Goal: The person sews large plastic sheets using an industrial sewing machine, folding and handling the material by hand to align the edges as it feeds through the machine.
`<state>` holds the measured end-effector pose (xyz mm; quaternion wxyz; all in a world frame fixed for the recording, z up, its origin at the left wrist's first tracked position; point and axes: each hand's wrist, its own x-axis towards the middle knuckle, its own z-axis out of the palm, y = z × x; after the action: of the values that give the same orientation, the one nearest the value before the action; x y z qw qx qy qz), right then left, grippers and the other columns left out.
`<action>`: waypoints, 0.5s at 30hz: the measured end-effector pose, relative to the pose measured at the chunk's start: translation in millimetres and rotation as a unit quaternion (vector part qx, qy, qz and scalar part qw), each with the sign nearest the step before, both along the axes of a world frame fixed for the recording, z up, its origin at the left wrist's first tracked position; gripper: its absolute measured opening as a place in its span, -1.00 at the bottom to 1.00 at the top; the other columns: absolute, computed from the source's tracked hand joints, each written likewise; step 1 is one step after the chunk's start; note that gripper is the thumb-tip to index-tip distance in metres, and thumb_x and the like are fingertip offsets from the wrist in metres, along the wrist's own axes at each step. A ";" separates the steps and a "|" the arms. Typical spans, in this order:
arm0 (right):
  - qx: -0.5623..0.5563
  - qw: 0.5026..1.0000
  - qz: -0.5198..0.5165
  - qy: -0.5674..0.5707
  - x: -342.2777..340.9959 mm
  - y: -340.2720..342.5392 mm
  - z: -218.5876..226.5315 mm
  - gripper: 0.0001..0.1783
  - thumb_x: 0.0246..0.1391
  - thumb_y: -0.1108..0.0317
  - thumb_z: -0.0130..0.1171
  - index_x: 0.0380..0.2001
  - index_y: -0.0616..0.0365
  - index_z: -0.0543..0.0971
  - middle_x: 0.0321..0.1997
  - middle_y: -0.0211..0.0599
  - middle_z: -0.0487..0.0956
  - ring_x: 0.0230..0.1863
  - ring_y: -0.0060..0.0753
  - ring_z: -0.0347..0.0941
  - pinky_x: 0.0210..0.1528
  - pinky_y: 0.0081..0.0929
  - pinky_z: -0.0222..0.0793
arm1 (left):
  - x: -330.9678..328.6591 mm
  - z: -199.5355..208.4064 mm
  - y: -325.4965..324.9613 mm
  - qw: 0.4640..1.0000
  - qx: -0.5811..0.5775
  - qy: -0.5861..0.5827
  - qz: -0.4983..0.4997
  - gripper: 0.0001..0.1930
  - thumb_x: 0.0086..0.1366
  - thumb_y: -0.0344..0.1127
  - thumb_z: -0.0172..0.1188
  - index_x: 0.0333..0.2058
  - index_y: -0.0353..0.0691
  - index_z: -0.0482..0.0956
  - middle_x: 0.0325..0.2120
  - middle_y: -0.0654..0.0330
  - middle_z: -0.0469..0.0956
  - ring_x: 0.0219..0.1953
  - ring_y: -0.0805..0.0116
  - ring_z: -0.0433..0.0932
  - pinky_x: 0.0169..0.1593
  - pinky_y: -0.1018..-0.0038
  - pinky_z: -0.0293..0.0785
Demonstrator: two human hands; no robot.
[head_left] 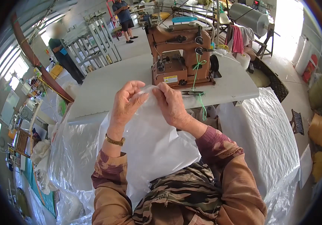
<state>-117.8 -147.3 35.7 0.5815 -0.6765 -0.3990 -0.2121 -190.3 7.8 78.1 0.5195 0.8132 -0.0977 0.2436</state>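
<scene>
A translucent white plastic sheet [146, 138] hangs from my two hands and spreads down over my lap. My left hand [126, 103] has its thumb and fingers closed on the sheet's upper edge. Close beside it, my right hand [171, 103] pinches the same gathered edge. Just beyond my hands stands a brown industrial sewing machine [181, 52] on a pale table [104, 82]. Green thread [195, 80] runs down its front and over the table edge. Dark thread snips [192, 93] lie on the table near my right hand.
More clear plastic sheeting [74, 157] drapes at my left, and a stack of silvery plastic sheets [258, 138] lies at my right. Farther back, one person [122, 15] stands in the aisle and another [65, 56] stands by metal racks [97, 41]. A large roll [251, 18] sits at the back right.
</scene>
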 end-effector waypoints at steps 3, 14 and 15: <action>-0.008 1.000 0.020 0.001 -2.1 -0.1 0.3 -0.76 0.25 0.40 0.06 -0.41 0.23 0.25 -0.60 0.03 0.41 -0.51 0.20 0.39 -0.50 -0.12 0.25 | -0.3 3.3 -3.0 1.000 -0.018 0.003 -0.012 -0.68 0.20 -0.22 0.40 -0.24 -0.29 0.50 -0.52 0.38 0.48 -0.46 0.68 0.32 -0.38 0.67 0.28; 0.040 0.998 0.047 -0.005 -5.9 -4.4 -8.6 -0.79 0.27 0.39 0.06 -0.37 0.22 0.26 -0.61 -0.02 0.38 -0.55 0.11 0.35 -0.51 -0.22 0.26 | 3.7 -4.6 -2.7 0.993 -0.076 0.031 -0.082 -0.68 0.23 -0.27 0.37 -0.59 -0.19 0.43 -0.64 0.57 0.22 -0.54 0.74 0.10 -0.50 0.67 0.03; 0.042 0.998 0.045 -0.005 -7.1 -6.3 -10.4 -0.79 0.27 0.39 0.06 -0.37 0.22 0.26 -0.61 -0.02 0.38 -0.55 0.11 0.35 -0.51 -0.22 0.26 | 3.7 -5.0 -2.4 0.993 -0.078 0.026 -0.079 -0.68 0.23 -0.27 0.37 -0.59 -0.19 0.43 -0.64 0.57 0.22 -0.54 0.74 0.10 -0.50 0.67 0.03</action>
<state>-124.9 -153.6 25.3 0.6168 -0.6314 -0.4227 -0.2053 -186.6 5.4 73.1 0.6014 0.7659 -0.1287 0.1877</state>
